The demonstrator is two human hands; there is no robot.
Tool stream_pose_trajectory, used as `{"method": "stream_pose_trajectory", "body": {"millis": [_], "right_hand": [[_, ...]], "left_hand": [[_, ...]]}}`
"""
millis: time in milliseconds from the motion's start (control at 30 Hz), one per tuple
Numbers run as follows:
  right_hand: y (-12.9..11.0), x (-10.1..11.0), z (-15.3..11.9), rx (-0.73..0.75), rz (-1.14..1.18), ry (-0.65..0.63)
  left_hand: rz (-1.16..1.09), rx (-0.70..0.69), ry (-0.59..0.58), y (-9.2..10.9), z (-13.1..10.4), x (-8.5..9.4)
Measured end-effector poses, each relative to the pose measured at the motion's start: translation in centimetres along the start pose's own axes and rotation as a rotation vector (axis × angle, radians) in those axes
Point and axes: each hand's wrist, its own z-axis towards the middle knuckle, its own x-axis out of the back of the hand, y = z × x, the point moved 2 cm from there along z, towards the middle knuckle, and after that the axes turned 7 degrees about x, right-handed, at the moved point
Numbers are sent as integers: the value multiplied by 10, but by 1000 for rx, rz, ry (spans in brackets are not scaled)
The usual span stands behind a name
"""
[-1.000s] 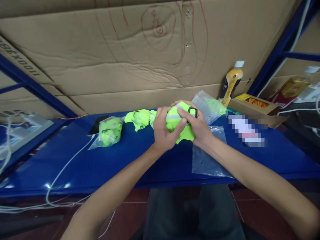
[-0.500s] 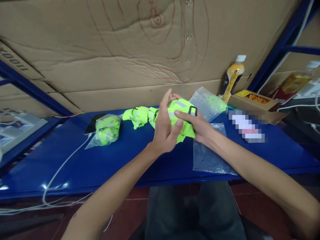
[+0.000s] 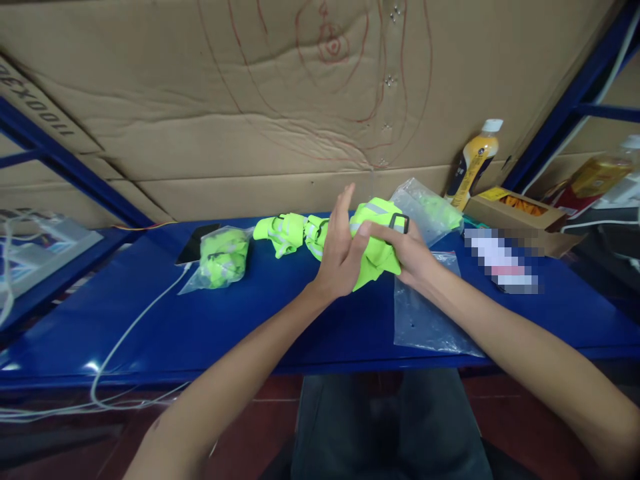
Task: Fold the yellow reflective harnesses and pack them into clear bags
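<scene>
A bundle of neon yellow-green fabric (image 3: pixel 376 257) with grey reflective strips and a black buckle is between my hands above the blue table. My right hand (image 3: pixel 407 247) grips its right side near the buckle, thumb across the front. Against the left side of the bundle rests my left hand (image 3: pixel 343 253), its fingers extended upward and its thumb apart. More of the same fabric (image 3: pixel 287 233) lies crumpled just left of my left hand. Further left, a clear bag (image 3: pixel 223 257) holds another neon bundle. Under my right forearm lies a flat clear bag (image 3: pixel 425 320).
Behind my right hand is a clear bag (image 3: pixel 430 207) with neon fabric. A yellow bottle (image 3: pixel 473 163), an open cardboard box (image 3: pixel 520 213) and a pixelated item (image 3: pixel 503 260) are at the right. A phone (image 3: pixel 197 243) with a white cable (image 3: pixel 135 323) lies left.
The whole view has shifted slightly, so things appear further right. My left thumb has moved up toward the right thumb, while both hands stay at the bundle.
</scene>
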Motion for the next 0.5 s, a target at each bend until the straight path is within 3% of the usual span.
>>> {"method": "stream_pose_trajectory", "body": {"millis": [167, 300, 500], "right_hand": [[-4, 4, 4, 201, 55, 184], [-6, -2, -3, 225, 31, 116], [-1, -16, -15, 181, 118, 100]], "left_hand": [[-70, 40, 65, -1, -10, -11], [22, 70, 123, 4, -20, -20], [51, -38, 272, 15, -20, -18]]}}
